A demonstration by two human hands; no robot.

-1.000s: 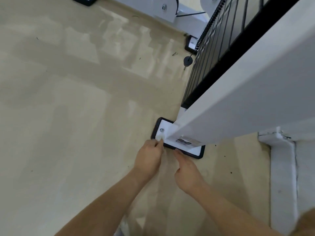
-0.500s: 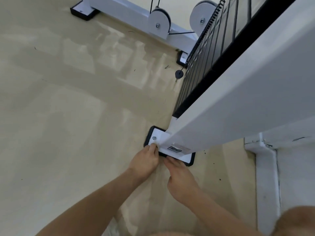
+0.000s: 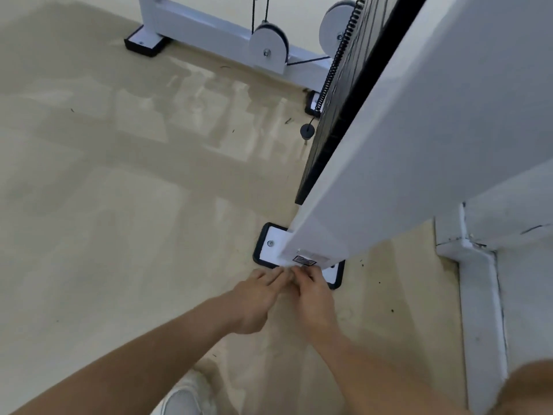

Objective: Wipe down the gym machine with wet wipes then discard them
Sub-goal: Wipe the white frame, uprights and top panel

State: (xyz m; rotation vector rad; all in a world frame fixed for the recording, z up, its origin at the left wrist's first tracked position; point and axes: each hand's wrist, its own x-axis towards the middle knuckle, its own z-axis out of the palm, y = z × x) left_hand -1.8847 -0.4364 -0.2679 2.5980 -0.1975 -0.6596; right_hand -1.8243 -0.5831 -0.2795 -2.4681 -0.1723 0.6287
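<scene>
Starting nearest us, a pale shoe [image 3: 182, 396] stands on the beige floor [image 3: 119, 220]. Just beyond it our left hand [image 3: 257, 298] and right hand [image 3: 314, 295] have come together. A second ago they were apart, the left at the corner by the bolt [image 3: 270, 243]. Now their fingertips meet at the middle of the near edge of the foot plate [image 3: 273, 235], under the label [image 3: 301, 260]. A pale fold there is probably the wet wipe [image 3: 285, 266]; whether we pinch it or press it flat we cannot tell. We judge that corner done and the wiping moved along the base, with discarding yet to come. The floor shines in patches and carries dark specks. Farther off the gym machine [image 3: 419, 145] shows its black weight stack [image 3: 338, 121], coiled cord [image 3: 338, 55], pulley [image 3: 269, 46] and far foot [image 3: 143, 44].
</scene>
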